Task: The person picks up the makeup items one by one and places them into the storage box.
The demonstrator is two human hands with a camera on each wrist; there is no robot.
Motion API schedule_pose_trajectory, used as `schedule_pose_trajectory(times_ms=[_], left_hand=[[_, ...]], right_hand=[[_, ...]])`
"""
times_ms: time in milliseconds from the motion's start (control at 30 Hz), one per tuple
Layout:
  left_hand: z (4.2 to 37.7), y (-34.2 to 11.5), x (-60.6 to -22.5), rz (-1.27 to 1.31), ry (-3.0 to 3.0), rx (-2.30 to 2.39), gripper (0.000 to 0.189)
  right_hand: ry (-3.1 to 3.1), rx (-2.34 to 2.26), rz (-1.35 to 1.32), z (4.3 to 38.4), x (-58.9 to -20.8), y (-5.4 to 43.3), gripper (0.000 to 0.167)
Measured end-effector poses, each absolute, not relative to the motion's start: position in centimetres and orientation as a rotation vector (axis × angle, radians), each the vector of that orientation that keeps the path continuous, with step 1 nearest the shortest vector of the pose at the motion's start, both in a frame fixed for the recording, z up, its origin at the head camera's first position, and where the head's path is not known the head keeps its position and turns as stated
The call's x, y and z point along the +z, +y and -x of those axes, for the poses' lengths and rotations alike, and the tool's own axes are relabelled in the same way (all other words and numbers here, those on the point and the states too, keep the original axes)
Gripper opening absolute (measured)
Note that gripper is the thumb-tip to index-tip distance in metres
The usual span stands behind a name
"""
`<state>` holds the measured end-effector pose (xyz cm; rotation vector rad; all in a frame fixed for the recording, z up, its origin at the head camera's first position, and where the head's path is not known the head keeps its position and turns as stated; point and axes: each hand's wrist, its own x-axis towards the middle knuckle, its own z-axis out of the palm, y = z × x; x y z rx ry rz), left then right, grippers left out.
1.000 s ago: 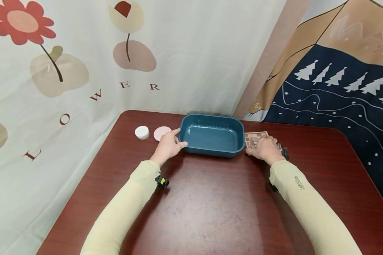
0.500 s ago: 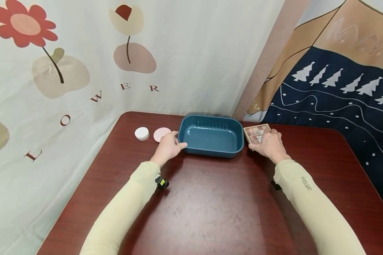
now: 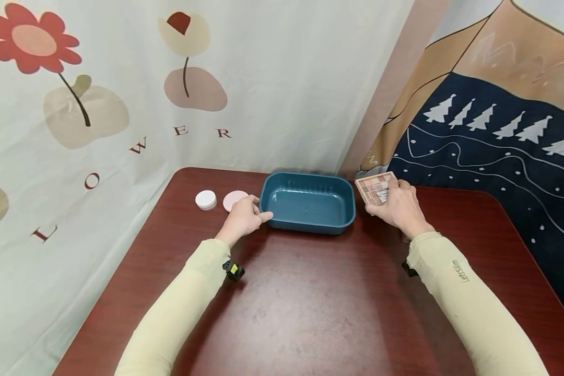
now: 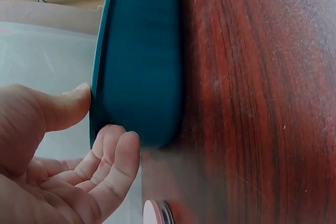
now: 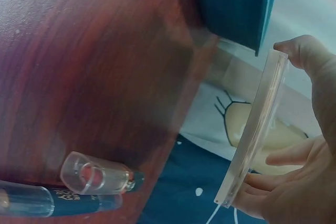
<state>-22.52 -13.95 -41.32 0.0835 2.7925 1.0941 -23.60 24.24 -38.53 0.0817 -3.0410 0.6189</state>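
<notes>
Pinching the eyeshadow palette [image 3: 374, 189] by opposite edges, your right hand [image 3: 401, 206] has its thumb at the near edge and its fingers at the far one. You hold the palette tilted and clear of the table [image 3: 310, 292], its grid of pink and brown squares facing up, with lettering too small to read. Just left of that grip stands the blue bin [image 3: 307, 206], a narrow gap away from the palette. On the table below your right grip lie a clear-capped tube [image 5: 94, 177] with red inside and, next to it, a dark tube [image 5: 73, 201]; whether those two touch, you cannot tell.

Your left hand [image 3: 243, 215] grips the bin at its near-left corner, thumb at the rim, bent fingertips against the outer wall. To the left of that grip, the pink round container [image 3: 232, 199] sits just past your knuckles, which partly cover it in the head view. Farther left of your hand, near the pink one, is the white jar [image 3: 206, 199].

Behind both grips hangs a flower-printed curtain [image 3: 282, 104]; beyond your right grip, to its right, is a navy cloth [image 3: 493, 149] with white trees.
</notes>
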Motion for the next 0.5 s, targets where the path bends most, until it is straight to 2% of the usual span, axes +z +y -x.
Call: schedule_pose_trajectory(times_ms=[500], left_hand=[[23.1, -14.6, -41.6, -0.034, 2.705, 1.213, 0.031]], right_hand=[[-2.998, 0.669, -0.276, 23.4, -37.5, 21.8, 0.095]])
